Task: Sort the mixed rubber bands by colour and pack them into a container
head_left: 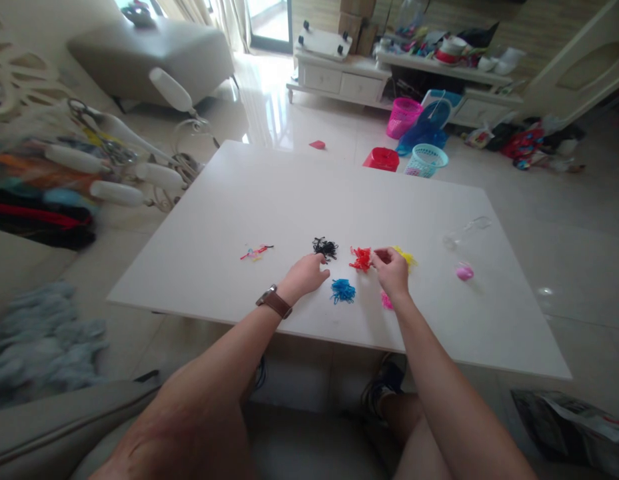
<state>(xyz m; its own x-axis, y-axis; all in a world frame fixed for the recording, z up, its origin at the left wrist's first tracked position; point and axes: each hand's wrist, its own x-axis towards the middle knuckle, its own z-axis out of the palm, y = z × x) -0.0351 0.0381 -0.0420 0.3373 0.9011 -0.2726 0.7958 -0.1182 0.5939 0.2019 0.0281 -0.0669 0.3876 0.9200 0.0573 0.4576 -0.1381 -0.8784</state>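
Note:
Small piles of thin, looped elastic bands lie on the white table [289,200]. My left hand [306,275], with a brown-strapped watch on the wrist, is at the near edge of the black pile [325,248], thumb and fingers apart. The fingertips of my right hand [392,267] pinch together at the right side of the red pile [360,259]; what is between them is too small to see. Between my hands and nearer to me is the blue pile [343,291]. My right hand and forearm partly cover the yellow pile [405,257] and the pink pile [387,301].
Mixed coloured bands [256,253] lie on the left of the table. Towards the right are a pink round object [464,271] and a clear plastic item [466,233]. Beyond the far edge stand a red stool [382,159] and a light-blue basket [427,160].

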